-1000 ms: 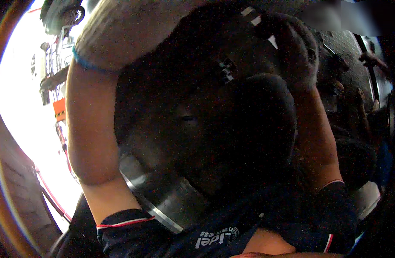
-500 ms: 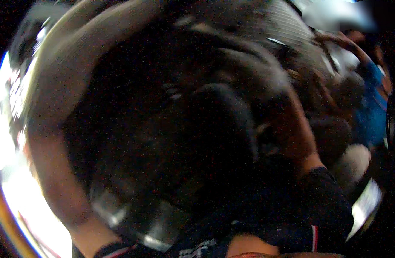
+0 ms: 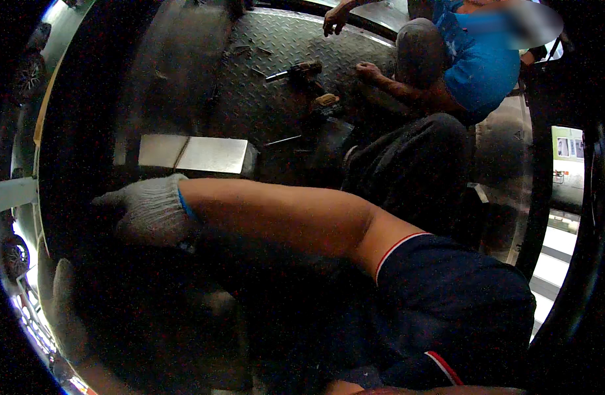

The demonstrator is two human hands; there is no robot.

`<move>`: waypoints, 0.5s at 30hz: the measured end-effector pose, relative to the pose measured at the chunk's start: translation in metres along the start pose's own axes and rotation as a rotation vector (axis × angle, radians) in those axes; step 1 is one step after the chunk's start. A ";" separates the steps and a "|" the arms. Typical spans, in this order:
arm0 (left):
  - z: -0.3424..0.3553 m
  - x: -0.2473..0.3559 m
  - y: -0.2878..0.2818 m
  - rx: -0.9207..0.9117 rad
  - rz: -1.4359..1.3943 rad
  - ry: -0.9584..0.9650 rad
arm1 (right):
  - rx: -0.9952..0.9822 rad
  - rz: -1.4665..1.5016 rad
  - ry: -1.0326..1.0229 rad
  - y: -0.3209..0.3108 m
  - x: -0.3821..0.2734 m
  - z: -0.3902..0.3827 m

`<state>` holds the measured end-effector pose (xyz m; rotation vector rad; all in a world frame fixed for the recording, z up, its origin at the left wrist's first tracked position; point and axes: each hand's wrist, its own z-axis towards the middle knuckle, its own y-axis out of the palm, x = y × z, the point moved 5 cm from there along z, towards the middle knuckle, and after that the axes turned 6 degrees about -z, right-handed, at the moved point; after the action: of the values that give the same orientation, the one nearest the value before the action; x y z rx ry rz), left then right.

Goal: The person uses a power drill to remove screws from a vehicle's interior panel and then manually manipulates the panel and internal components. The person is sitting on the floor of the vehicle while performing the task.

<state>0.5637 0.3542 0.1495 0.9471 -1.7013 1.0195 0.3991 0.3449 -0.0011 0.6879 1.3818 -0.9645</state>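
The view having swung right and now clearly showing a bright metal block (image 3: 213,155) left of centre, the gloved right hand (image 3: 151,207) is extending just below it, its shadowed grip impossible to tell.

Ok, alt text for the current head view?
The gloved right hand is stretched leftward in a dim space, just below a shiny metal block in the picture; its grip is too dark to judge. Beyond, a power tool lies on tread-plate flooring near a co-worker in blue.

Dim light, tread-plate metal flr (image 3: 276,43), bright pale wall (image 3: 572,163) far R
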 end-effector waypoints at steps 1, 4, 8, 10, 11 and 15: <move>0.001 0.001 0.003 -0.006 -0.002 -0.005 | 0.004 -0.017 -0.041 0.004 -0.002 0.004; 0.002 0.000 0.006 -0.015 -0.020 -0.015 | 0.301 0.012 -0.033 0.032 -0.017 -0.005; -0.003 0.003 0.000 -0.021 -0.006 -0.014 | 0.550 0.301 0.235 0.081 -0.041 -0.014; -0.005 0.006 -0.009 0.000 0.066 -0.029 | 0.625 0.344 0.220 0.088 -0.058 -0.028; -0.014 0.016 0.003 -0.010 -0.020 -0.018 | 0.634 0.360 0.231 0.089 -0.064 -0.033; -0.012 0.025 0.029 -0.060 -0.084 0.014 | 0.409 0.406 0.261 0.076 -0.028 -0.032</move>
<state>0.5336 0.3717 0.1698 0.9625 -1.6578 0.9135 0.4519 0.4128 0.0133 1.3858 1.2053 -0.8529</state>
